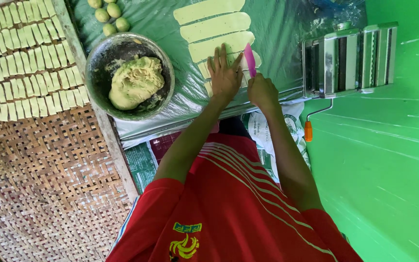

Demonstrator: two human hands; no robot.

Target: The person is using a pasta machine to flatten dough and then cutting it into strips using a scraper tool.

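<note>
Two hands work on the counter [287, 34]: the left hand [225, 75] lies flat with fingers spread on a dough strip [207, 73], the right hand [263, 92] grips a pink scraper [250, 59]. Beyond them lie three more dough strips [214, 26]. A metal bowl [104, 56] of dough stands left.

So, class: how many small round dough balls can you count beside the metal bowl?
4 dough balls lie clustered on the green plastic sheet just above the metal bowl, at the frame's top edge. The frame cuts off the topmost, so more may lie out of view.
</note>
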